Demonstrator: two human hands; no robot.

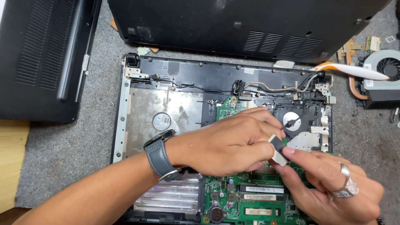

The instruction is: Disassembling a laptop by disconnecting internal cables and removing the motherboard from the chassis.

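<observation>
An opened laptop chassis (pixel 166 71) lies on a grey mat, its green motherboard (pixel 233 200) exposed at the lower middle. My left hand (pixel 225 143), with a dark watch on the wrist, reaches across the board, and its fingertips pinch a small black and white connector piece (pixel 278 149). My right hand (pixel 329 187), wearing silver rings, comes in from the lower right and grips the same piece between thumb and forefinger. A thin black wire (pixel 291 122) runs from the piece toward a round white part in the chassis. The board under my hands is hidden.
A black laptop bottom cover (pixel 250 25) lies at the back and another dark laptop (pixel 41 58) at the left. A cooling fan with copper pipe (pixel 385 71) and a white and orange tool (pixel 354 70) sit at the right. Memory modules (pixel 260 198) lie on the board.
</observation>
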